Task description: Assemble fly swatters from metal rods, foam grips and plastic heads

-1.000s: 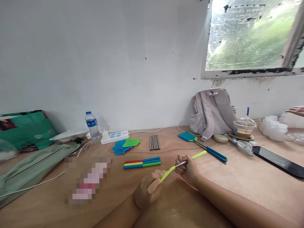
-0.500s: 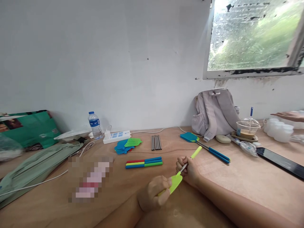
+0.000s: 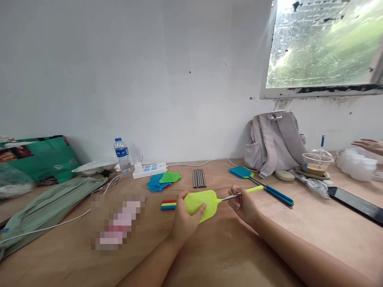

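Above the tabletop I hold a yellow-green fly swatter [image 3: 206, 197] with a metal rod. My left hand [image 3: 186, 217] grips its perforated head, thumb across the face. My right hand [image 3: 241, 205] is closed round the rod near the yellow handle, which points right. Behind my left hand lie coloured handle tubes [image 3: 168, 205], partly hidden by it. Several grey metal tubes [image 3: 199, 178] lie side by side farther back. Loose blue swatter heads [image 3: 157, 183] and a green swatter head [image 3: 170, 177] are piled left of them. Swatters with blue handles [image 3: 277, 194] lie right of my right hand.
A power strip [image 3: 149, 170] and a water bottle [image 3: 122, 155] stand along the wall. At the right are a backpack [image 3: 277, 143], a drink cup [image 3: 317, 163], a black phone-like slab [image 3: 356, 205] and white bottles [image 3: 357, 164]. Another person's hand [image 3: 369, 146] is above them.
My left hand has moved up and turned the swatter's head so its perforated face shows. The swatter now lies nearly level, and my left hand covers part of the coloured tubes.
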`<move>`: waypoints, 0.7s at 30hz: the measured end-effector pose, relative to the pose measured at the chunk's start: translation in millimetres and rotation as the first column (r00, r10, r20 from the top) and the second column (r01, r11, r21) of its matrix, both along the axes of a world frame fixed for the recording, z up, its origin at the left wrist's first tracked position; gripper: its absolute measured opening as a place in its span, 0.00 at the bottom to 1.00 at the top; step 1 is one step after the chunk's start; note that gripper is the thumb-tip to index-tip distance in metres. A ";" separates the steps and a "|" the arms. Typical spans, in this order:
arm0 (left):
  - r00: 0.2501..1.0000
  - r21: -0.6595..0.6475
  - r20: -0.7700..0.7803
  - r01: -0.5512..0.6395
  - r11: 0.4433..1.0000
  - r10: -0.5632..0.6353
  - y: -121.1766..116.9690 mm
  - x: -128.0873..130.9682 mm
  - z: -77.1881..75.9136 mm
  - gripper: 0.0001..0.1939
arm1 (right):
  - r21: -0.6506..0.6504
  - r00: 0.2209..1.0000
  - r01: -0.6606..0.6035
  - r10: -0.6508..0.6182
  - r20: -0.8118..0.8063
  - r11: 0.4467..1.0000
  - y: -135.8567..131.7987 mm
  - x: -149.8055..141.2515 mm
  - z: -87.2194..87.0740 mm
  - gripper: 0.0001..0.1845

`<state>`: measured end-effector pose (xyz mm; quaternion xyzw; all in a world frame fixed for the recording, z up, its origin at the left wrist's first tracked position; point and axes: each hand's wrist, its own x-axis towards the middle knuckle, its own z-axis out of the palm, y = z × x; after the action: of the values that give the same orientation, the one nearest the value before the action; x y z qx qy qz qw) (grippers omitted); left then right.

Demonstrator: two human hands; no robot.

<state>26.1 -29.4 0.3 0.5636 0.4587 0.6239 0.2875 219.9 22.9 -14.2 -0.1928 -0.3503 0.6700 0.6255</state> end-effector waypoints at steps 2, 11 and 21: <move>0.997 -0.065 0.069 0.028 0.998 -0.024 3.4 -2.8 7.4 0.26 | -0.005 0.996 0.086 -0.086 -0.024 0.996 6.4 9.0 0.6 0.10; 0.930 -0.252 0.343 0.227 0.941 -0.133 20.8 -12.8 5.0 0.23 | 0.077 0.945 0.288 -0.297 0.134 0.954 23.8 43.2 2.3 0.15; 0.878 -0.296 0.429 0.361 0.884 -0.214 23.8 -22.2 -2.6 0.32 | 0.111 0.898 0.237 -0.261 0.354 0.965 24.5 41.3 -2.0 0.21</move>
<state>3.9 -5.6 -2.3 0.4292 0.4112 0.5743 0.5629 261.3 47.3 -16.2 -0.3369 -0.4547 0.5252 0.6356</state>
